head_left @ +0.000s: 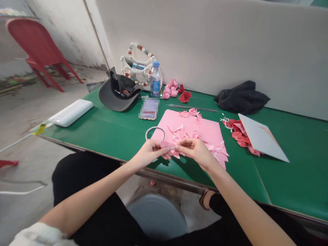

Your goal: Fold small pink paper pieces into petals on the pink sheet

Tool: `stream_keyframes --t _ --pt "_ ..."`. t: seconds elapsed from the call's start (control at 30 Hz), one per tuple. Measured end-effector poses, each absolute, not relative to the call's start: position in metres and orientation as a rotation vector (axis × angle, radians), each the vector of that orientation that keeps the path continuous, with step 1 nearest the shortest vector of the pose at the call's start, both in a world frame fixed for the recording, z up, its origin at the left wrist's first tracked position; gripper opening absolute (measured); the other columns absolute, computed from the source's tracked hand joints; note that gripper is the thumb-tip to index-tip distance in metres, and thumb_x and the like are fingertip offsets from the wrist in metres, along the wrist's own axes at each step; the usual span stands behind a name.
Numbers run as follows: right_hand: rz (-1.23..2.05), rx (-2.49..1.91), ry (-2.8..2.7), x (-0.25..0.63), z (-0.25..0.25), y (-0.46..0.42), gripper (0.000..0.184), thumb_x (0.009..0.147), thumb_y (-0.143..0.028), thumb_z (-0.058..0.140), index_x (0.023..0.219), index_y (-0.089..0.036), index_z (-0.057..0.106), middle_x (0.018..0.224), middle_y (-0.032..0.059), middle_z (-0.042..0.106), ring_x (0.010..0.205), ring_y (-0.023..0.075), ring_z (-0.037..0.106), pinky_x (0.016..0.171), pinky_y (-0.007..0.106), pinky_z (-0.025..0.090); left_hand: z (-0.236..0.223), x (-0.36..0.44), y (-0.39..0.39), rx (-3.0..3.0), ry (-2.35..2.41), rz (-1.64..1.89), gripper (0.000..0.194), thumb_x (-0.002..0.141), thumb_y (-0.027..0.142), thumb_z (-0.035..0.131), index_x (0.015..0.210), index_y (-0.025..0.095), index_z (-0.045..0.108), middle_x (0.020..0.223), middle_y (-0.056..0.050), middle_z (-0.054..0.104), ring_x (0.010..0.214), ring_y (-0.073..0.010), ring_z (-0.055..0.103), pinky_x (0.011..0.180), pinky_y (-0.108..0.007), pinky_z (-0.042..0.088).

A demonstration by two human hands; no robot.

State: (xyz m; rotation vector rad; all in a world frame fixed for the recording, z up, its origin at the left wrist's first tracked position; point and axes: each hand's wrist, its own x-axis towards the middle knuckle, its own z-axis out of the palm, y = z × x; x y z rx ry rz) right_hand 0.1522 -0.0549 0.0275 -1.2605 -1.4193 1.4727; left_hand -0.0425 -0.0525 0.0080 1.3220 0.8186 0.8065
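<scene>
Both hands meet over the near edge of the table and pinch one small pink paper piece (167, 145). My left hand (151, 151) is closed on its left part, and my right hand (192, 149) grips the right end with thumb and fingers. Beneath and beyond them lies a stack of pink paper sheets (164, 120), strewn with folded pink paper pieces (176, 132). A roll of tape (155, 127), seen as a pale ring, rests at the left edge of the sheets, close to my left hand.
Behind the sheets are pink paper flowers (170, 89), a red paper flower (185, 97), thin wires (192, 108), a phone (149, 108) and a water bottle (155, 80). A grey cap (118, 95) and white power bank (71, 112) lie left; red paper pieces (239, 133), a white board (261, 136) and black cloth (242, 97) right.
</scene>
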Motion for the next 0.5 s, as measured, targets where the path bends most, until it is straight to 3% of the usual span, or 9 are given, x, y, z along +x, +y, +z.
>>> stream_keyframes --t 0.2,0.5 --pt "1.468 -1.249 -1.450 0.1519 0.0276 -0.0553 0.024 0.065 -0.036 0.075 0.074 -0.015 0.067 0.073 0.0024 0.068 0.065 0.0130 0.062 0.066 0.027 0.049 0.0090 -0.0420 -0.0536 1.322 0.823 0.804 0.025 0.079 0.034 0.067 0.087 0.011 0.073 0.077 -0.007 0.073 0.066 -0.0125 0.066 0.065 -0.021 0.054" --pt "1.374 -1.252 -1.470 0.1471 0.0192 -0.0557 0.023 0.064 -0.034 0.075 0.074 -0.016 0.064 0.070 0.0024 0.068 0.063 0.0142 0.063 0.063 0.029 0.051 0.0025 -0.0376 -0.0562 1.207 0.897 0.870 0.021 0.071 0.031 0.074 0.074 0.011 0.070 0.069 -0.004 0.071 0.059 -0.0113 0.064 0.062 -0.022 0.054"
